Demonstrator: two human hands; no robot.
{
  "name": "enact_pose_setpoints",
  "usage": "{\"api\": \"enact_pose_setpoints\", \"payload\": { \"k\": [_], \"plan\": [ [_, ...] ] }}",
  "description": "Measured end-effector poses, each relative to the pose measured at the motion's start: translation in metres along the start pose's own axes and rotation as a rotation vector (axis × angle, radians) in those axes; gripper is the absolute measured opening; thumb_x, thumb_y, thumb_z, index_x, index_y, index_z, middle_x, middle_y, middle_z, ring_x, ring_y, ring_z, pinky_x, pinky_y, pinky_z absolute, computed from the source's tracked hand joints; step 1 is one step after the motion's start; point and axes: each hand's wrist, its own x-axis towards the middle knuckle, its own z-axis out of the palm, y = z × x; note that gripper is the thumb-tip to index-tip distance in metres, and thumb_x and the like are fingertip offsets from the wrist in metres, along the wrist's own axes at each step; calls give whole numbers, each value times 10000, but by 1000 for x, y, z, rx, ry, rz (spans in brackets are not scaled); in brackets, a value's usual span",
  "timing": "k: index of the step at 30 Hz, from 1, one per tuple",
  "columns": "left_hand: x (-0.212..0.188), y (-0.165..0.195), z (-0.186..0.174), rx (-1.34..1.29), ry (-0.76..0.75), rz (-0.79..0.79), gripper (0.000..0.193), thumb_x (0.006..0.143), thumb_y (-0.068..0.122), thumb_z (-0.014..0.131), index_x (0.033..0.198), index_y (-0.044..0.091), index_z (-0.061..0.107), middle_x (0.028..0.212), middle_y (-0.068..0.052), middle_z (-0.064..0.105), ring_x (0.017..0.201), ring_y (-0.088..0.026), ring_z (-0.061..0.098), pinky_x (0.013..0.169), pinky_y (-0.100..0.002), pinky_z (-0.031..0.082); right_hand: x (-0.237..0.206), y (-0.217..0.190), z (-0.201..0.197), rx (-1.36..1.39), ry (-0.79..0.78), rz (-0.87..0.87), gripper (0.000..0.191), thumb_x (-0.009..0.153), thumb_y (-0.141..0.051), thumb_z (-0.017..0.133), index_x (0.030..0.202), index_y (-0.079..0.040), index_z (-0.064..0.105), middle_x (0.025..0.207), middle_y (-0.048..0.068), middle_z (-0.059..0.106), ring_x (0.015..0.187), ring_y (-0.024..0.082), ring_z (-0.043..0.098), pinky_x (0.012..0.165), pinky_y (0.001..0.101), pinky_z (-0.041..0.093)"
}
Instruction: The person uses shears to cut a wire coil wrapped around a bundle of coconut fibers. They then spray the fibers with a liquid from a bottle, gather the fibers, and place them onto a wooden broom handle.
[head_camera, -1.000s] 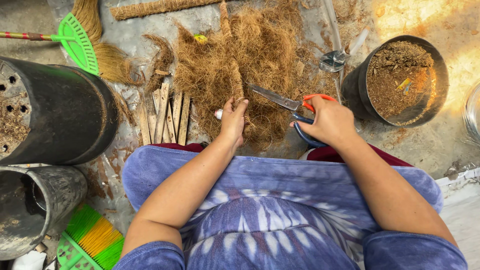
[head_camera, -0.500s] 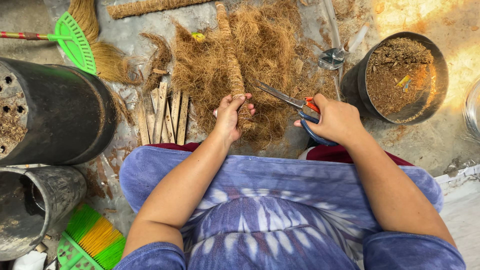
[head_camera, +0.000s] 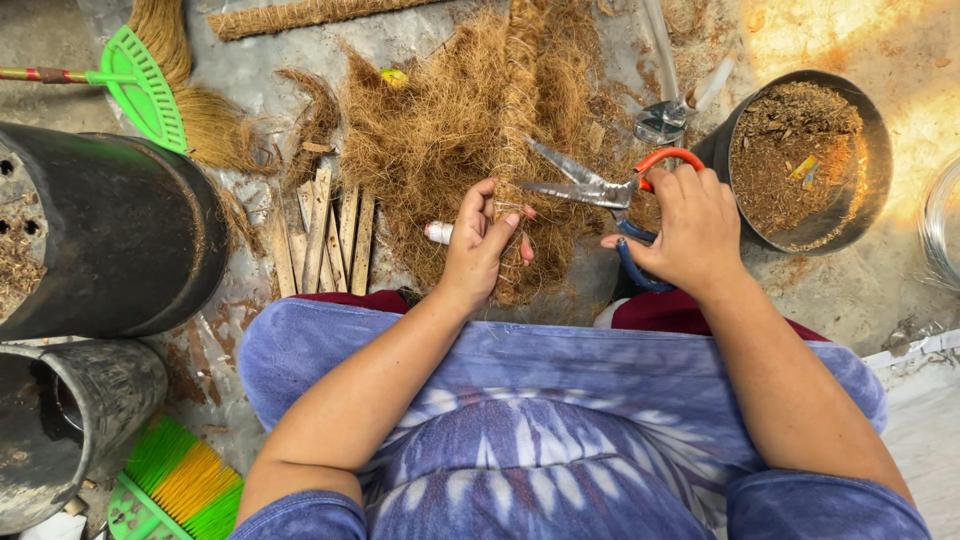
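A coir-wrapped pole lies lengthwise over a heap of brown coconut fibre in front of me. My left hand grips the pole's near end, fingers closed around it. My right hand holds scissors by their orange and blue handles. The blades are parted and point left, with their tips at the pole just above my left hand's fingers. A small white spool lies just left of my left hand.
Several wooden sticks lie left of the fibre. A black pot of brown mix stands at right, two black pots lie at left. A green broom and a second coir pole lie beyond; another brush sits near my knee.
My left hand has closed round the pole's near end. My right hand has swung the scissors left, and the blades have parted beside the pole.
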Motion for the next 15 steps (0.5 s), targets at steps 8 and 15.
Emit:
{"api": "enact_pose_setpoints", "payload": {
  "k": [8, 15],
  "plan": [
    [-10, 11, 6, 93, -64, 40, 480, 1036, 2, 526, 1469, 12, 318, 1252, -168, 578, 840, -160, 626, 685, -299, 575, 3, -10, 5, -67, 29, -57, 789, 627, -670, 858, 1118, -74, 692, 1014, 99, 624, 917, 300, 598, 725, 417, 471],
    [-5, 14, -2, 181, -18, 8, 417, 1034, 13, 511, 1422, -9, 360, 1236, -166, 570, 882, -148, 617, 650, -294, 583, -2, -11, 16, -39, 68, -109, 650, 679, -638, 847, 977, -86, 673, 853, 75, 607, 776, 273, 644, 663, 382, 523]
  ]
}}
